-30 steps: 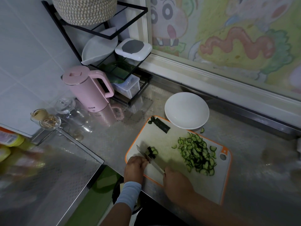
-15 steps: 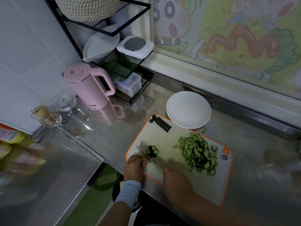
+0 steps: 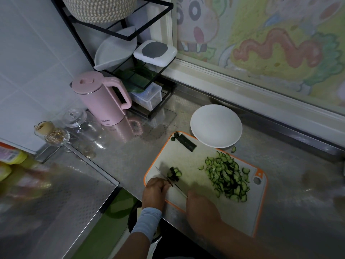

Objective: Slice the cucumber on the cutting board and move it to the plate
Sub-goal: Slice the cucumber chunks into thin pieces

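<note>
1. The cucumber stub (image 3: 174,173) lies near the left end of the cutting board (image 3: 186,157), against the knife (image 3: 164,175). By my judgement, only this short piece is uncut.
2. The left hand (image 3: 155,189) has its fingers curled beside the blade; I cannot tell whether they pinch the stub. The right hand (image 3: 201,208) is clamped on the handle.
3. The slices (image 3: 226,178) are heaped on the board's right half, so the slicing is nearly done.
4. The plate (image 3: 216,126) touches the board's far edge and holds nothing, so the moving has not begun.

Dim kitchen scene. Soft daylight is coming through the painted window (image 3: 270,34) at upper right. The steel counter (image 3: 115,157) is glaring palely; a soft shadow is lying on the cutting board (image 3: 186,161). The left edge is blurring, and straight lines are bowing outward.
</note>
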`<state>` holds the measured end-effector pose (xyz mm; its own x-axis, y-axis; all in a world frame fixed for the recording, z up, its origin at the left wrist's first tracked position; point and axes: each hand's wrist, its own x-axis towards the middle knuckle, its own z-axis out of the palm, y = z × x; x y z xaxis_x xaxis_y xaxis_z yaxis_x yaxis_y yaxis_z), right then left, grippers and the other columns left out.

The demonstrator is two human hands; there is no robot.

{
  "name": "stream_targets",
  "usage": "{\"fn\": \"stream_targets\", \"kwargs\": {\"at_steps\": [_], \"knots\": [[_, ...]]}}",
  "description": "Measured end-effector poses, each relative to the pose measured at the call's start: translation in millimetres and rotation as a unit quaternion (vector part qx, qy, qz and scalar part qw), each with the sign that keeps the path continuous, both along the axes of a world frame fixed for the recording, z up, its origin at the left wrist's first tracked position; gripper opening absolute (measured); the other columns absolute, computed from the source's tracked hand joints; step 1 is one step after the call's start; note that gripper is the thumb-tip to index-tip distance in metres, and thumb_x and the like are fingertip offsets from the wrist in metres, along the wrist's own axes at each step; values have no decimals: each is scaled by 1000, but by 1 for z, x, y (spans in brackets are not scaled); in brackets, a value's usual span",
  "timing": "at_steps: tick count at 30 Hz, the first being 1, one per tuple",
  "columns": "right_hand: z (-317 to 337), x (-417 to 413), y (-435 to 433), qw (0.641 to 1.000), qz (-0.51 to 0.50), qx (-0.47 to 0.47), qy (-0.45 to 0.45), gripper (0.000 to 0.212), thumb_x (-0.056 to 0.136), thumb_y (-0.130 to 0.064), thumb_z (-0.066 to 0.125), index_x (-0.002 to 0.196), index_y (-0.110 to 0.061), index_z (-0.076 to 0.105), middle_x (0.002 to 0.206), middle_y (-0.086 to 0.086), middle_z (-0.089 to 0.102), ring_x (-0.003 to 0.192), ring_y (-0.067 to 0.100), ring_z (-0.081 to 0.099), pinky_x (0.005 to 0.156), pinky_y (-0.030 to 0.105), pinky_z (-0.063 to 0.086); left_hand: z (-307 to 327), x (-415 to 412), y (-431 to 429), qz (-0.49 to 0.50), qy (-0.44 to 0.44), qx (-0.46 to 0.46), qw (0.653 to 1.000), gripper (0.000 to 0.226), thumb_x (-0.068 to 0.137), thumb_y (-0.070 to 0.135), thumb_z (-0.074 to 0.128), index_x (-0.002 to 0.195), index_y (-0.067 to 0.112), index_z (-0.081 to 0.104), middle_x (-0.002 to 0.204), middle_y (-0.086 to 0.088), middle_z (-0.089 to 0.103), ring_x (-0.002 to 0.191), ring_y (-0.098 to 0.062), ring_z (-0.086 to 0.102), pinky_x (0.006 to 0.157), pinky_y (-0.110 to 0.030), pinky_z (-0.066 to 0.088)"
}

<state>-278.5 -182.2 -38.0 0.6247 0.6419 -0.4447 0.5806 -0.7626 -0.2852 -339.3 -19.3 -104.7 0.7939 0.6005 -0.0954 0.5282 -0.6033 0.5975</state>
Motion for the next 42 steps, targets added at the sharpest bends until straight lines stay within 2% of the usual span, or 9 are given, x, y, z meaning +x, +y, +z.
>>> {"fn": "stream_targets", "kwargs": {"at_steps": [7, 13, 17, 22, 28, 32, 36, 38, 42], "knots": [[-19, 2, 14, 1000, 15, -7, -13, 47, 99, -16, 30, 145, -6, 26, 124, 8, 58, 114, 24, 56, 93, 34, 45, 4, -1, -1, -7, -4, -4, 1000, 5, 83, 21, 68, 82, 19, 73, 85, 4, 64, 82, -14, 56, 73, -17, 37], [-23, 16, 21, 996, -48, 64, 32, 21, 97, -26, 36, 113, -16, 47, 103, 7, 66, 97, 26, 63, 75, 34, 48, 12, 2, -2, -36, 17, 22, 999, 8, 85, 24, 64, 86, 19, 70, 88, 1, 63, 88, -19, 53, 75, -25, 40], [-9, 35, 0, 988, -85, 120, 52, 19, 97, -37, 41, 86, -21, 40, 78, 0, 57, 80, 24, 60, 62, 33, 40, 22, 14, -8, -39, 53, 25, 997, 17, 88, 30, 57, 90, 19, 70, 93, 1, 63, 93, -18, 52, 78, -28, 43], [6, 50, -15, 984, -65, 158, -47, 25, 98, -44, 36, 96, -21, 47, 71, -1, 61, 68, 21, 62, 54, 31, 38, 33, 25, -9, -47, 87, -14, 995, 24, 91, 35, 53, 104, 21, 67, 101, -3, 61, 97, -22, 57, 83, -30, 46], [16, 58, -24, 984, -22, 136, -111, 24, 93, -51, 40, 98, -29, 48, 84, -3, 65, 75, 15, 62, 59, 30, 46, 62, 19, 36, 181, -60, -21, 981, 8, 87, 13, 56, 89, 15, 64, 87, -8, 64, 79, -29, 61, 71, -29, 45], [28, 57, -21, 983, 15, 144, -113, 26, 89, -48, 51, 103, -26, 52, 89, -2, 65, 82, 19, 62, 58, 28, 37, 79, 35, 42, -28, -120, 3, 992, 11, 81, 15, 67, 90, 21, 69, 89, 8, 60, 81, -13, 57, 76, -18, 42], [37, 58, -15, 978, 38, 147, -144, 21, 85, -46, 56, 96, -28, 58, 81, -3, 64, 74, 19, 61, 54, 26, 26, 74, 59, 24, -249, 33, -4, 968, 41, 76, 48, 67, 115, 35, 63, 111, 9, 55, 106, -9, 47, 93, -19, 37], [35, 60, -15, 972, 34, 151, -177, 14, 79, -45, 61, 83, -31, 59, 69, -6, 62, 63, 17, 59, 47, 23, 21, 67, 70, 21, -260, 70, -15, 963, 41, 79, 45, 66, 119, 33, 62, 114, 6, 53, 108, -12, 48, 93, -19, 36], [28, 60, -21, 973, 38, 124, -190, 21, 80, -47, 60, 85, -27, 61, 69, -2, 62, 61, 21, 58, 50, 25, 35, 62, 88, 28, -243, 100, -37, 964, 28, 86, 34, 63, 112, 26, 66, 114, -1, 58, 100, -20, 58, 88, -26, 45]]}}
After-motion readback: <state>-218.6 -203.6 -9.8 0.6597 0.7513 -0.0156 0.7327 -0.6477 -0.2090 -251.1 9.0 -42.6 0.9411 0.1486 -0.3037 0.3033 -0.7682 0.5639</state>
